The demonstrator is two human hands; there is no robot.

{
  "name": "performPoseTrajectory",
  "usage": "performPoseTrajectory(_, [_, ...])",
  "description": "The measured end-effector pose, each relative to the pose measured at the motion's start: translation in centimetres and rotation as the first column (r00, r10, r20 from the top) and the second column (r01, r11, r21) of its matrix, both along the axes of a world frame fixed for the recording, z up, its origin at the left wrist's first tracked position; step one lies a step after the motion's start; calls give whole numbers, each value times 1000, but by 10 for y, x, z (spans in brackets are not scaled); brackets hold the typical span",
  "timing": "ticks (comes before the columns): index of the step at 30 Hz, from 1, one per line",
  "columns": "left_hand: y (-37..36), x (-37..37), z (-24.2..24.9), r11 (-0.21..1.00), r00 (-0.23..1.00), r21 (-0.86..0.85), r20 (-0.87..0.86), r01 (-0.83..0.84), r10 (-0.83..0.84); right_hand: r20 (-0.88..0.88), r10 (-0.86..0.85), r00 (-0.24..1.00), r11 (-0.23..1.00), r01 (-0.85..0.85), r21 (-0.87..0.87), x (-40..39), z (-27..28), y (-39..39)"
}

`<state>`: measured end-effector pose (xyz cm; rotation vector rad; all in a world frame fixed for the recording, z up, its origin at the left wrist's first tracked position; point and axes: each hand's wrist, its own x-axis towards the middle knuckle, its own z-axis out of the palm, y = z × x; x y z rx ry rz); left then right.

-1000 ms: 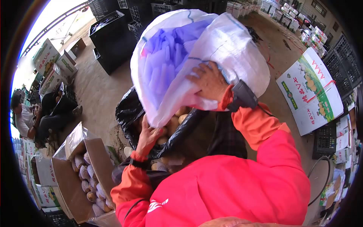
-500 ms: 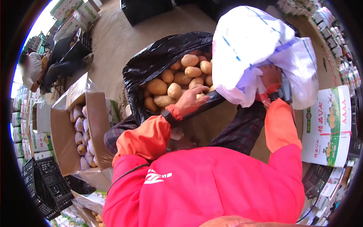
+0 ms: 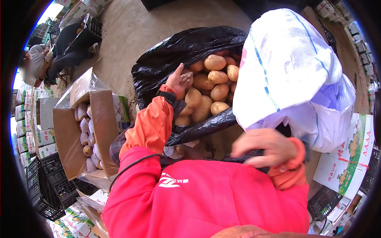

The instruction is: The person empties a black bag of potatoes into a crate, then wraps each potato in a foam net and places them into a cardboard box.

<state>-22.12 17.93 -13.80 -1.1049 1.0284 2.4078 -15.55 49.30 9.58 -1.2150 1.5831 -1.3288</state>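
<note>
Several potatoes point(image 3: 218, 77) lie loose in a container lined with black plastic point(image 3: 158, 55). My left hand point(image 3: 180, 82) is at the left side of the pile, over the potatoes and close to the liner, its fingers apart and nothing seen in them. A white woven sack point(image 3: 289, 67) with blue stripes slumps over the right side of the pile. Below the sack, in front of my chest, my right hand point(image 3: 268, 147) is apart from it. Its fingers point left, loosely stretched and slightly blurred, with nothing visible in them.
On the left stands an open carton point(image 3: 101, 131) of potatoes in foam net sleeves. Black crates point(image 3: 47, 182) are at the lower left, and printed potato cartons point(image 3: 345, 158) at the right. Another person point(image 3: 41, 59) sits at the upper left.
My right hand has come off the white sack and moved down toward my chest. My left hand has shifted up and left across the potatoes.
</note>
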Motion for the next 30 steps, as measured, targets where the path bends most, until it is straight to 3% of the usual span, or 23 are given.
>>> performPoseTrajectory(1, [-2, -7, -10, 993, 990, -13, -80, -118, 117, 11, 79, 997, 995, -78, -61, -2, -23, -25])
performPoseTrajectory(2, [-6, -15, -3, 988, 989, -98, -98, -124, 114, -13, 118, 993, 991, -118, -55, -7, -43, -48])
performPoseTrajectory(3, [-9, -21, 2, 960, 957, -187, -243, -208, 160, 23, 88, 996, 995, -89, 55, -16, -53, -68])
performPoseTrajectory(5, [-24, -37, 34, 921, 915, -290, -378, -260, 139, -229, -116, 966, 990, 131, 49, -36, -86, -99])
performPoseTrajectory(6, [-42, -50, 42, 851, 904, -450, -424, -269, 61, -389, -171, 905, 983, 185, -2, -55, -107, -109])
performPoseTrajectory(8, [-86, -80, 61, 676, 898, -681, -435, -280, -66, -569, -254, 782, 933, 353, 68, -97, -136, -119])
performPoseTrajectory(9, [-109, -95, 66, 589, 903, -758, -416, -281, -104, -698, -316, 643, 898, 440, -2, -118, -147, -117])
performPoseTrajectory(11, [-162, -130, 44, 186, 837, -901, -433, -392, -334, -798, -277, 535, 806, 582, 110, -160, -161, -111])
performPoseTrajectory(13, [-189, -133, 45, 60, 872, -989, -145, -133, -468, -840, -274, 469, 730, 669, 136, -194, -169, -109])
performPoseTrajectory(14, [-209, -134, 37, -176, 834, -981, 168, 86, -526, -845, -264, 466, 695, 699, 168, -206, -173, -108])
performPoseTrajectory(15, [-225, -125, 15, -171, 834, -980, 176, 99, -523, -849, -252, 465, 658, 726, 202, -217, -178, -109])
performPoseTrajectory(17, [-251, -104, -32, -301, 731, -913, 402, 275, -551, -890, -207, 405, 586, 780, 219, -235, -195, -110])
performPoseTrajectory(19, [-258, -73, -39, -175, 665, -798, 583, 576, -467, -848, -183, 498, 448, 810, 379, -248, -202, -113])
performPoseTrajectory(20, [-254, -59, -39, 183, 851, -850, 428, 494, -305, -855, -201, 478, 446, 822, 354, -256, -208, -115])
performPoseTrajectory(21, [-244, -47, -28, 188, 844, -840, 443, 508, -303, -861, -216, 461, 446, 831, 333, -258, -214, -115])
performPoseTrajectory(22, [-231, -42, -9, 14, 938, -963, 260, 271, -229, -864, -244, 441, 464, 835, 295, -253, -204, -122])
performPoseTrajectory(23, [-215, -38, 10, -178, 979, -984, 47, 11, -196, -860, -244, 448, 464, 832, 302, -247, -195, -129])
performPoseTrajectory(25, [-157, -26, 44, -23, 883, -976, -184, -214, -432, -854, -366, 370, 729, 684, -16, -229, -176, -147])
performPoseTrajectory(26, [-128, -17, 49, -3, 801, -987, -128, -159, -584, -769, -428, 476, 808, 583, -89, -208, -158, -162])
performPoseTrajectory(27, [-105, -12, 51, 15, 678, -995, -82, -103, -730, -629, -333, 703, 898, 441, 17, -179, -119, -174])
performPoseTrajectory(28, [-96, -9, 33, -148, 616, -984, 55, -102, -786, -641, -355, 681, 875, 484, 29, -147, -100, -177])
performPoseTrajectory(29, [-84, -11, 13, -299, 545, -945, 182, -133, -818, -585, -202, 785, 960, 276, 39, -118, -84, -178])
performPoseTrajectory(30, [-65, -16, 12, -354, 628, -927, 349, 123, -696, -529, -32, 848, 998, 60, 36, -93, -70, -176])
